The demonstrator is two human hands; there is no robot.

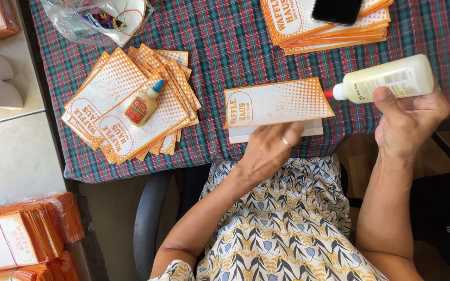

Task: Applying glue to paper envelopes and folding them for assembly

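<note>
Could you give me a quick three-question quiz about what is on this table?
1. True or false: the right hand holds a glue bottle with a red tip.
2. What does the left hand press on? A) the phone B) an orange and white paper bag C) the plastic bag
3. Where does the small glue bottle lie?

Key: 1 true. 2 B. 3 on the fanned pile of bags.

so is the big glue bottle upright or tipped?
Tipped: the glue bottle lies sideways in the right hand, red nozzle toward the orange paper sleeve.
</note>
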